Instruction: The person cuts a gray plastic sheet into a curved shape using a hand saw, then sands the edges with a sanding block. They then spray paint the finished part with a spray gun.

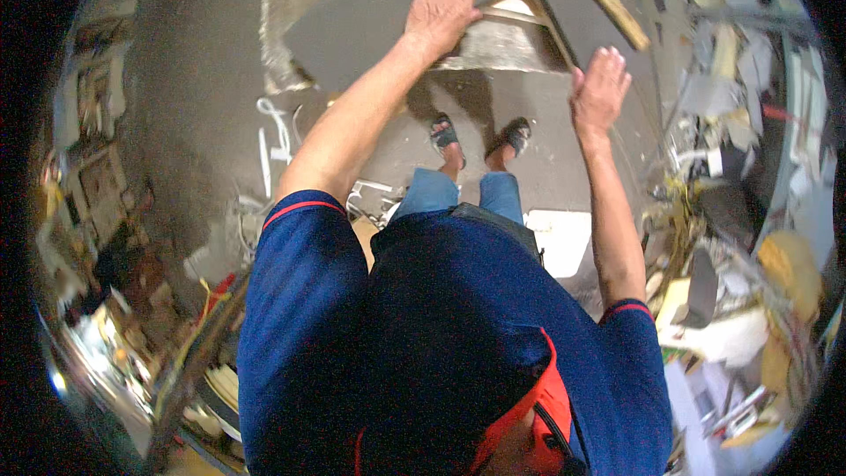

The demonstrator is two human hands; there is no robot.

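Note:
A dark grey sheet (361, 26) with an angular cutout lies in front of me. Through the opening shows a pale, rough-textured board (511, 48). My left hand (442, 9) lies flat on the sheet beside the cutout, fingers stretched out and nothing held. My right hand (601, 92) reaches forward over the sheet's near right part, fingers straight and thumb slightly apart; whether its palm presses down I cannot tell. Ahead of the right hand lies a knife (614, 11) with a wooden handle, its blade running off toward the top edge.
White strips (275, 137) lie on the grey surface to the left. Heaped scraps (723, 62) of foam and sheet line the right side. A white flat piece (561, 242) is by my right leg. A long bar (189, 379) and clutter sit at lower left.

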